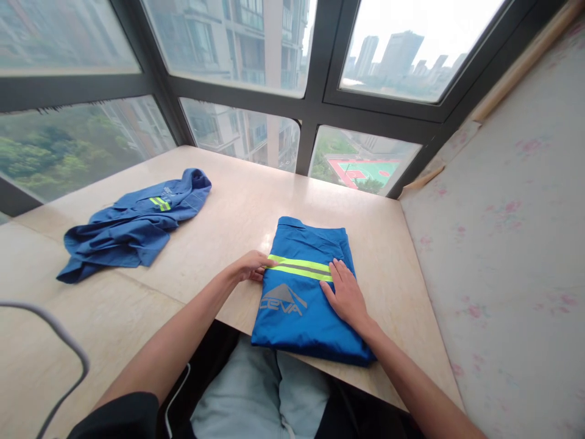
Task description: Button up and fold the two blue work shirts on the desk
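Observation:
A folded blue work jacket (292, 329) lies at the table's near edge, with a yellow-green and grey reflective band across it and grey lettering below the band. At its left edge, level with the band, my left hand (251, 266) pinches the cloth, with the thumb side on top and the other fingers curled lower down. My right hand (346, 292) rests flat on the jacket's right side, fingers stretched out over the end of the band. A second blue garment (132, 222), crumpled and with a small yellow-green striped patch, lies apart at the far left.
The pale table (237, 201) runs back to dark window frames (315, 91). On the right stands a wall with flowered paper (498, 256). A grey cable (68, 344) curves over the table at the lower left. My legs (260, 390) are below the near edge.

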### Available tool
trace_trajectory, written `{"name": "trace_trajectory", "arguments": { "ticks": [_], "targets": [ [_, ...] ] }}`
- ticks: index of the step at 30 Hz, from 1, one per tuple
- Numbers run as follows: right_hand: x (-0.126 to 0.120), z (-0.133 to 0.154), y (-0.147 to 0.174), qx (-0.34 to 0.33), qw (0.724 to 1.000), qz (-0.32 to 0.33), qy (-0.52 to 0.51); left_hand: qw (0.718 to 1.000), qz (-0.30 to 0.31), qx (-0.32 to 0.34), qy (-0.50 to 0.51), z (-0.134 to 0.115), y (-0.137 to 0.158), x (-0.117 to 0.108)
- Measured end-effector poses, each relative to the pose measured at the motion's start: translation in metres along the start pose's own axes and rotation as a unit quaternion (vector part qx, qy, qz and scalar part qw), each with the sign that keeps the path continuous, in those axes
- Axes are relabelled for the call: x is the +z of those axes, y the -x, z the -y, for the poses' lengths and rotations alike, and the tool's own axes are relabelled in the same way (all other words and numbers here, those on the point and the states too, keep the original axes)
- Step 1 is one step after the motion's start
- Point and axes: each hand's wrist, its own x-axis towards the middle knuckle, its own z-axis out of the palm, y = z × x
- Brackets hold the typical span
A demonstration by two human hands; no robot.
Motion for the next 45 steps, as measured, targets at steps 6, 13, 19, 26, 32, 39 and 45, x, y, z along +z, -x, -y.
{"name": "trace_trajectory", "arguments": {
  "ticks": [6,13,19,26,32,39,45],
  "targets": [
    [0.001,-0.001,0.000,-0.005,1.000,-0.001,0.004,0.999,-0.022,0.041,0.021,0.009,0.011,0.004],
    [0.003,-0.003,-0.001,-0.003,1.000,0.004,0.003,0.991,0.123,-0.040,-0.042,0.028,0.054,0.007],
    [0.003,-0.005,-0.001,-0.006,1.000,0.003,-0.001,0.999,0.005,0.027,-0.024,0.046,0.060,0.019],
    [0.003,-0.004,-0.002,-0.007,1.000,-0.004,-0.004,0.996,0.088,-0.011,0.011,0.061,0.088,0.022],
    [0.002,-0.004,-0.002,-0.007,1.000,0.000,-0.008,0.993,0.108,-0.038,0.025,0.079,0.111,0.025],
    [0.001,-0.005,-0.002,-0.008,1.000,0.005,-0.008,0.995,0.042,-0.045,0.073,0.087,0.108,0.035],
    [0.000,-0.003,-0.002,-0.002,1.000,0.007,-0.008,0.996,0.041,-0.026,0.071,0.091,0.111,0.035]
  ]
}}
